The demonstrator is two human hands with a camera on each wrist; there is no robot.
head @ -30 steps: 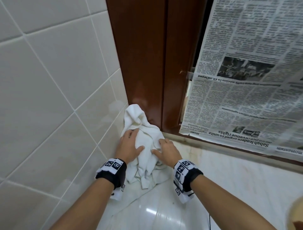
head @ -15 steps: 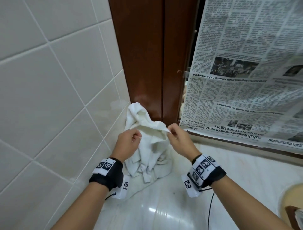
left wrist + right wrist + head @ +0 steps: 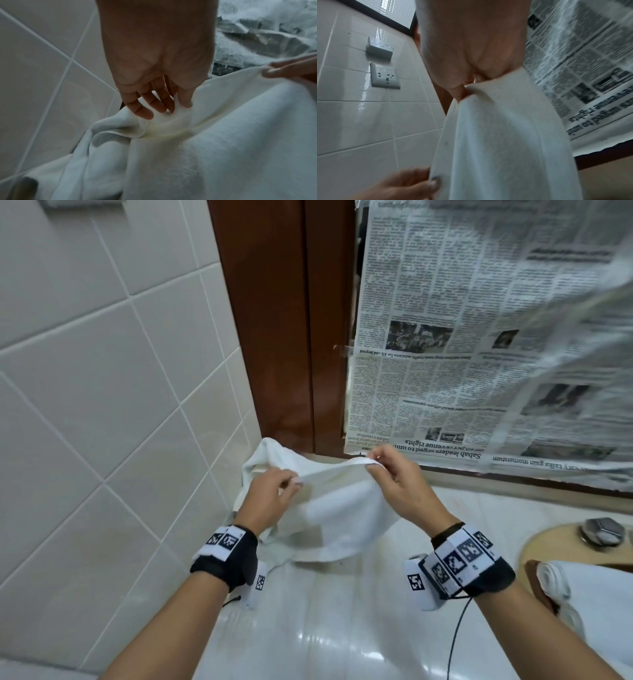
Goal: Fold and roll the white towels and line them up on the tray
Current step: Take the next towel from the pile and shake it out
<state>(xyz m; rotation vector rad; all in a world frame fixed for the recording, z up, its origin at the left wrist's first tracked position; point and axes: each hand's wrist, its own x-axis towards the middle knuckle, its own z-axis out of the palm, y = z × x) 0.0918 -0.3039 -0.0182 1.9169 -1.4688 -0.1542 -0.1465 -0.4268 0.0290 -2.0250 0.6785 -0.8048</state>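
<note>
A white towel [image 3: 337, 508] hangs between my hands above the pale counter, its lower part still draped on the counter in the corner. My left hand [image 3: 274, 494] pinches its top edge at the left; in the left wrist view the fingers [image 3: 154, 102] curl into the cloth [image 3: 214, 142]. My right hand [image 3: 394, 474] pinches the same edge further right and slightly higher, and the right wrist view shows the towel [image 3: 501, 142] hanging from that hand [image 3: 464, 86]. A rolled white towel [image 3: 561, 580] lies on a brown tray [image 3: 532, 571] at the far right edge.
A tiled wall [image 3: 102, 405] stands close on the left with sockets [image 3: 384, 75] on it. A brown wooden frame [image 3: 284, 337] and taped newspaper [image 3: 479, 337] stand behind. A round wooden board [image 3: 548, 542] with a metal object [image 3: 603, 530] sits at the right. The glossy counter [image 3: 325, 628] stretches toward me.
Both hands went from pressing on the crumpled towel to pinching its top edge, then lifted it and pulled it apart. The right hand moved right and up.
</note>
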